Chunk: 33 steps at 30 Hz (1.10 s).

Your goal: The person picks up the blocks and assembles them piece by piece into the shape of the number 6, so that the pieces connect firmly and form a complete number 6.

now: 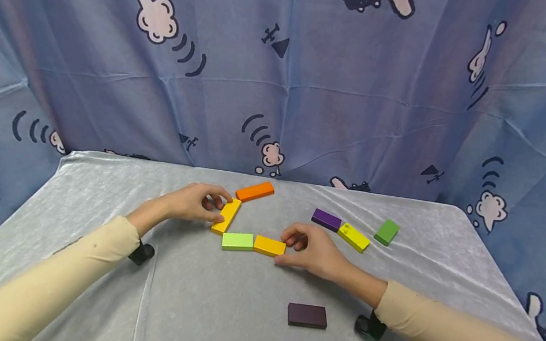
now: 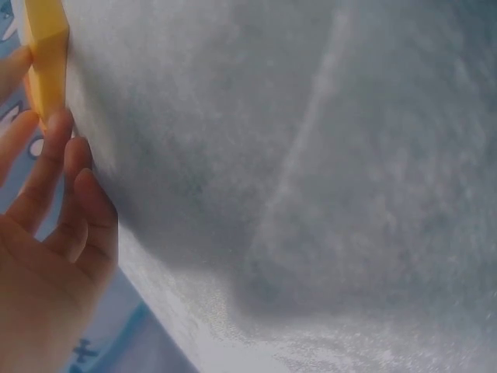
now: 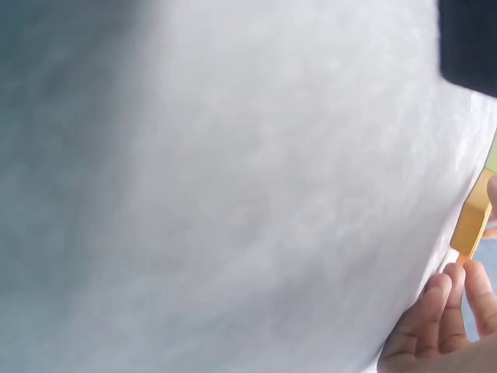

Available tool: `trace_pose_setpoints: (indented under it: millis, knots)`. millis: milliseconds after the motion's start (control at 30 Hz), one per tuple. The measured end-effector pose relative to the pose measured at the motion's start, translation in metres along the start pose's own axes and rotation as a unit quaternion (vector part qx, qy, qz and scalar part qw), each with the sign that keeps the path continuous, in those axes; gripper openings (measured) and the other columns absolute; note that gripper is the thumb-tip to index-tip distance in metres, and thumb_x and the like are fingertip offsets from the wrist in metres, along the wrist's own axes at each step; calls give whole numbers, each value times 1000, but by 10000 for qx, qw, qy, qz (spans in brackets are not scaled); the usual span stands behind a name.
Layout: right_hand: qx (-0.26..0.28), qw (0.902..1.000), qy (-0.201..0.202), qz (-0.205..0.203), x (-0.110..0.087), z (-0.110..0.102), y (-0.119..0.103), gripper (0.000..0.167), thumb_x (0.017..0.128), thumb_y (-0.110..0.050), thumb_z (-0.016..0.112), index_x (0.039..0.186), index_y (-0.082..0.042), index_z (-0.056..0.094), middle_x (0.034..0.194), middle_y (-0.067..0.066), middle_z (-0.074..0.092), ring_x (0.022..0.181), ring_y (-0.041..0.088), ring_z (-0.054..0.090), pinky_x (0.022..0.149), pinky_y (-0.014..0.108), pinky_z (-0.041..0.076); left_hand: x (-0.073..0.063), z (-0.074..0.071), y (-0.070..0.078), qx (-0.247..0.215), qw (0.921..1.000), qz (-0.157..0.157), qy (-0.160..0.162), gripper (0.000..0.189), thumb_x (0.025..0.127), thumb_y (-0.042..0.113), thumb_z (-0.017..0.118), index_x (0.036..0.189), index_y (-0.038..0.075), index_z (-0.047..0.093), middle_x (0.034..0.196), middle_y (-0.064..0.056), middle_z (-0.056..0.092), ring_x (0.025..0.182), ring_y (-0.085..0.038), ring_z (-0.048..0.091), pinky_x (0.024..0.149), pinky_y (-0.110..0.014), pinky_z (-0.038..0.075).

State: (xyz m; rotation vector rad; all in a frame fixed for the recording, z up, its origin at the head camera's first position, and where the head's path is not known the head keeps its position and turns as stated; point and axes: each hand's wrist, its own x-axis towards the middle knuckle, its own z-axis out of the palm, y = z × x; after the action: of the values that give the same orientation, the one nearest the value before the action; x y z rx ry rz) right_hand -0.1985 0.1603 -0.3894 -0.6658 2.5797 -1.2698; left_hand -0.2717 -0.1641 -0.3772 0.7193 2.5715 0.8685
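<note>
My left hand (image 1: 196, 202) pinches a long yellow block (image 1: 227, 215), thumb near its lower end and index finger at its upper end. In the left wrist view, fingertips touch that yellow block (image 2: 50, 54). A light green block (image 1: 238, 241) lies just below it, end to end with an amber block (image 1: 269, 246). At the amber block's right end is my right hand (image 1: 315, 250), its thumb and index finger on either side. The right wrist view shows part of this amber block (image 3: 470, 219) by the fingers. Beyond the yellow block's top lies an orange block (image 1: 255, 191).
Right of centre, a purple block (image 1: 326, 219) meets a bright yellow block (image 1: 354, 237), with a green block (image 1: 387, 232) farther right. A dark brown block (image 1: 307, 316) lies nearer me. Grey cloth (image 1: 211, 313) covers the table; a patterned blue curtain (image 1: 238, 43) hangs behind.
</note>
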Motion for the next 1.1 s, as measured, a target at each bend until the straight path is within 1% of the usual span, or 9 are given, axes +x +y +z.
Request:
trace_pose_setpoints:
  millis: [133, 300, 467, 533, 667, 933, 1100]
  knots:
    - [187, 9998, -95, -72, -2, -6, 4, 41, 77, -15, 92, 108, -1, 69, 97, 9, 65, 87, 26, 59, 81, 35, 51, 0, 0, 0, -43, 10000, 11, 12, 46, 92, 20, 79, 135, 12, 63, 110, -3, 66, 98, -21, 63, 80, -35, 52]
    - [233, 9993, -179, -241, -6, -13, 9, 42, 79, -15, 91, 110, 0, 68, 99, 9, 65, 88, 27, 60, 82, 40, 52, 0, 0, -2, -89, 9999, 102, 19, 47, 92, 20, 79, 135, 10, 63, 111, -4, 67, 98, -21, 64, 78, -35, 52]
    - [169, 9995, -162, -202, -10, -19, 12, 41, 79, -16, 90, 111, 0, 69, 99, 8, 66, 88, 26, 60, 81, 38, 52, -1, 0, -3, -125, 9998, 141, -2, 47, 92, 20, 79, 135, 10, 63, 111, -4, 66, 99, -22, 64, 78, -34, 52]
    - [166, 9996, -143, -205, -12, -21, 13, 41, 79, -16, 90, 111, 0, 69, 99, 8, 66, 87, 26, 61, 80, 38, 52, -1, 0, -2, -139, 9998, 104, -5, 47, 92, 20, 79, 136, 11, 63, 111, -4, 66, 99, -21, 64, 78, -34, 52]
    - [188, 9995, -151, -222, -14, -24, 15, 41, 79, -16, 90, 110, 0, 70, 99, 8, 66, 87, 26, 61, 80, 38, 52, -3, 0, -2, -127, 9998, 180, -5, 47, 93, 19, 78, 135, 10, 63, 111, -5, 66, 99, -21, 64, 78, -35, 52]
    - [271, 9980, -298, -495, -21, -34, 21, 41, 81, -14, 89, 113, 2, 69, 101, 12, 67, 89, 31, 62, 82, 35, 52, -2, 0, -2, -107, 9998, 160, 9, 47, 93, 20, 79, 135, 11, 63, 111, -4, 66, 99, -21, 64, 78, -34, 52]
    - [239, 9977, -442, -445, -29, -40, 24, 43, 82, -17, 88, 116, 0, 69, 104, 11, 67, 92, 31, 62, 82, 35, 52, -2, 0, -3, -99, 9997, 204, -3, 47, 93, 21, 78, 136, 9, 62, 112, -5, 66, 100, -22, 64, 78, -35, 52]
